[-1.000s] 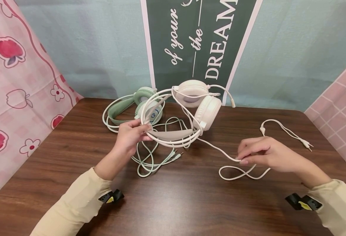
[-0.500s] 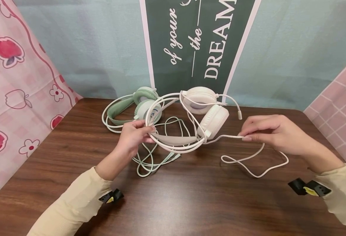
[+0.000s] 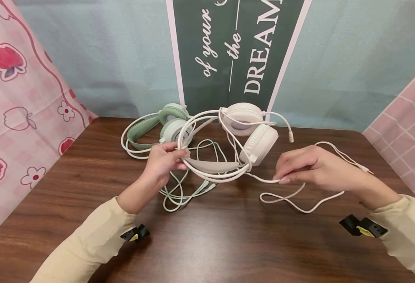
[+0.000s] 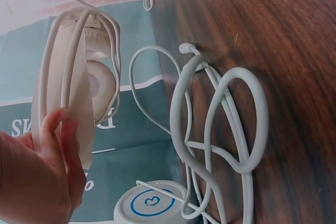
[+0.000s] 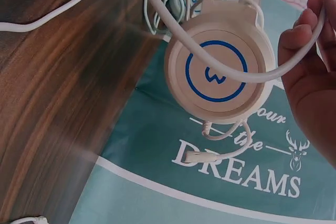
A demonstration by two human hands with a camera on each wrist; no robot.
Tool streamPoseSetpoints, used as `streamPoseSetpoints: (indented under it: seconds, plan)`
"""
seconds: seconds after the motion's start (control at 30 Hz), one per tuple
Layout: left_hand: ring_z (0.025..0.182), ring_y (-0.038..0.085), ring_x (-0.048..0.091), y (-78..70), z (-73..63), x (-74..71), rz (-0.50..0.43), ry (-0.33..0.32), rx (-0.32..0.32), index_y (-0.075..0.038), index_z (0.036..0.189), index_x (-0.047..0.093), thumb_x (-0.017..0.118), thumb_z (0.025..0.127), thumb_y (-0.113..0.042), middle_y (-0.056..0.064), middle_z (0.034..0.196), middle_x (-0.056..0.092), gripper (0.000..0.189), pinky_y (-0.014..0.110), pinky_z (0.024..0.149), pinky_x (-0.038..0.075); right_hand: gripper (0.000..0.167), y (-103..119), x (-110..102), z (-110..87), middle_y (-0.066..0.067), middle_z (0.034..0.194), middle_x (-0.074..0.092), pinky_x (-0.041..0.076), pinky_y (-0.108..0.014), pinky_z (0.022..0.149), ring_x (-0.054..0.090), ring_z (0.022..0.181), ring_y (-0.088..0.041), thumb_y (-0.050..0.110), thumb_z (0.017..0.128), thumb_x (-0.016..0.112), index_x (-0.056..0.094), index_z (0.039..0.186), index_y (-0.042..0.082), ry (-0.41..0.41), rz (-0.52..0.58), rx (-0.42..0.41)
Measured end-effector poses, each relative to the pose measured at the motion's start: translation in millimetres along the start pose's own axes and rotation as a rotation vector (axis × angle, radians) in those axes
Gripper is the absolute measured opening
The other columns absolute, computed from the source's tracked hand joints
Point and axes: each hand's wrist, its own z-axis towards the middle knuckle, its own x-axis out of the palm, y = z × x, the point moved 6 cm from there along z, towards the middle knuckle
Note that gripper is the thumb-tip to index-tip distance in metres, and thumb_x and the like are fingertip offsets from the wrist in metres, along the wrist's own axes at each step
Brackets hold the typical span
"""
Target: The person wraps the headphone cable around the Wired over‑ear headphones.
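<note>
In the head view, my left hand (image 3: 161, 163) grips the headband end of a white headset (image 3: 212, 167), holding it up above the table with its ear cups toward the right. White cable is looped around the headband, and a microphone boom (image 3: 291, 136) sticks out from the far ear cup. Between thumb and fingers, my right hand (image 3: 311, 167) pinches the headset's cable (image 3: 262, 180). The cable's slack lies in loose bends under that hand. The right wrist view shows a blue-ringed ear cup (image 5: 220, 66) behind the bowed cable.
A green headset (image 3: 141, 131) lies on the brown table (image 3: 207, 243) at the back left, partly behind the white one. Its tangled cable (image 3: 173, 208) spreads in front. The white cable's plugs (image 3: 364, 168) lie at the right. A printed curtain (image 3: 122, 59) hangs behind.
The white headset has shifted a little right and lower, with my left hand still holding it. My right hand rose with the cable, then came back left and slightly down.
</note>
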Motion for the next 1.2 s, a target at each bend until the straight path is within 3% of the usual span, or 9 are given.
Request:
streamPoseSetpoints:
  seconds: [0.13, 0.3, 0.47, 0.57, 0.73, 0.9, 1.2]
  plan:
    - [0.051, 0.008, 0.060, 0.8, -1.6, 2.7, 0.016, 0.011, -0.004, 0.019, 0.113, 0.050, 0.053, 0.079, 0.015, 0.005, 0.067, 0.060, 0.034, 0.019, 0.044, 0.052, 0.041, -3.9, -7.2, -0.1, 0.000, 0.086, 0.064, 0.047, -0.017, 0.068, 0.057, 0.080, -0.009, -0.020, 0.067, 0.067, 0.070, 0.093, 0.012, -0.076, -0.077, 0.004]
    - [0.051, 0.008, 0.059, 1.8, -3.6, 3.3, 0.039, 0.028, -0.015, 0.019, 0.114, 0.050, 0.053, 0.079, 0.015, 0.005, 0.069, 0.059, 0.036, 0.018, 0.044, 0.052, 0.036, -7.6, -22.0, -3.6, -0.002, 0.085, 0.063, 0.047, -0.017, 0.059, 0.056, 0.075, -0.009, -0.020, 0.068, 0.065, 0.070, 0.091, 0.008, -0.173, -0.131, 0.065]
    - [0.052, 0.008, 0.059, 0.9, -5.4, 2.4, 0.059, 0.048, -0.023, 0.019, 0.116, 0.049, 0.053, 0.080, 0.014, 0.007, 0.073, 0.059, 0.037, 0.019, 0.045, 0.053, 0.027, -13.7, -33.9, -12.4, 0.005, 0.076, 0.063, 0.048, -0.017, 0.050, 0.055, 0.056, -0.007, -0.011, 0.075, 0.066, 0.070, 0.092, 0.010, -0.217, -0.241, 0.265]
    - [0.050, 0.009, 0.059, -0.1, -6.6, 2.7, 0.071, 0.061, -0.026, 0.018, 0.117, 0.049, 0.053, 0.080, 0.014, 0.007, 0.073, 0.059, 0.038, 0.020, 0.045, 0.053, 0.023, -17.5, -38.5, -17.1, 0.005, 0.074, 0.063, 0.047, -0.017, 0.047, 0.054, 0.053, -0.007, -0.008, 0.077, 0.066, 0.070, 0.092, 0.009, -0.226, -0.262, 0.340]
    - [0.050, 0.010, 0.059, -0.7, -7.8, 5.7, 0.096, 0.094, -0.027, 0.016, 0.118, 0.049, 0.054, 0.082, 0.012, 0.007, 0.072, 0.059, 0.037, 0.021, 0.048, 0.055, 0.021, -19.3, -43.0, -19.4, 0.006, 0.077, 0.064, 0.047, -0.014, 0.051, 0.056, 0.059, -0.004, -0.004, 0.077, 0.069, 0.071, 0.090, 0.012, -0.221, -0.331, 0.346]
    - [0.050, 0.010, 0.060, -0.2, -9.0, 6.1, 0.116, 0.112, -0.024, 0.018, 0.116, 0.050, 0.053, 0.082, 0.013, 0.008, 0.072, 0.059, 0.035, 0.022, 0.048, 0.055, 0.028, -18.0, -46.4, -18.5, 0.008, 0.073, 0.064, 0.044, -0.011, 0.056, 0.056, 0.061, -0.001, -0.008, 0.072, 0.071, 0.071, 0.088, 0.015, -0.182, -0.421, 0.297]
    - [0.052, 0.010, 0.060, -0.5, -10.1, 7.1, 0.143, 0.140, -0.026, 0.017, 0.119, 0.047, 0.053, 0.081, 0.014, 0.010, 0.073, 0.060, 0.039, 0.022, 0.048, 0.055, 0.034, -13.9, -49.6, -16.6, 0.011, 0.080, 0.063, 0.043, -0.010, 0.060, 0.054, 0.069, 0.000, -0.011, 0.070, 0.071, 0.069, 0.088, 0.018, -0.119, -0.418, 0.220]
